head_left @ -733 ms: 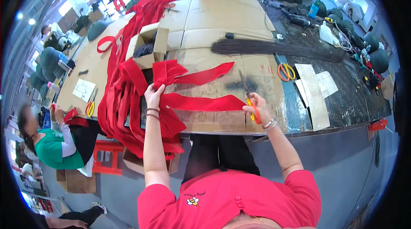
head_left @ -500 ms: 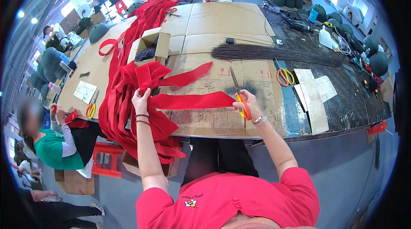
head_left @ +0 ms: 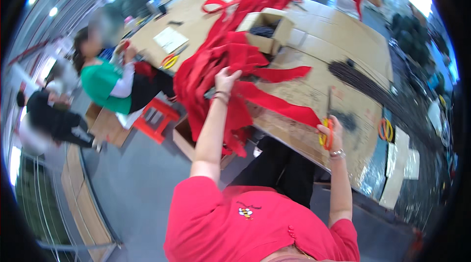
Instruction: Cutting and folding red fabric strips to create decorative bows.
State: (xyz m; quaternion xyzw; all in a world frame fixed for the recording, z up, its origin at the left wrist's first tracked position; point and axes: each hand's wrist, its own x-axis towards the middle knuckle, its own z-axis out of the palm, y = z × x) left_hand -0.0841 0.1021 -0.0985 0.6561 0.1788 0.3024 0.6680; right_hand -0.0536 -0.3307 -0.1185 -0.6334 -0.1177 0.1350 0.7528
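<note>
My left hand [head_left: 226,80] is closed on a bunch of red ribbon that lies over a large heap of the same ribbon [head_left: 196,78] at the table's near left. From there one ribbon strip [head_left: 279,103] runs taut to my right hand [head_left: 336,138], whose fingertips pinch its cut end. The same hand grips scissors [head_left: 327,140] by their orange and yellow handles, blades pointing away from me. Another loose ribbon end [head_left: 284,74] lies just beyond the strip, on the cardboard.
An open cardboard box [head_left: 260,41] with dark contents stands behind the heap. Dark wires [head_left: 363,80] lie to the right, near second scissors [head_left: 385,129]. A co-worker in green [head_left: 105,84] sits at left by a red stool [head_left: 156,120]; another person holds red ribbon across the table.
My view has swung to the left, so the table now sits tilted and further right. Both hands keep their hold, with the ribbon strip still stretched between them.
</note>
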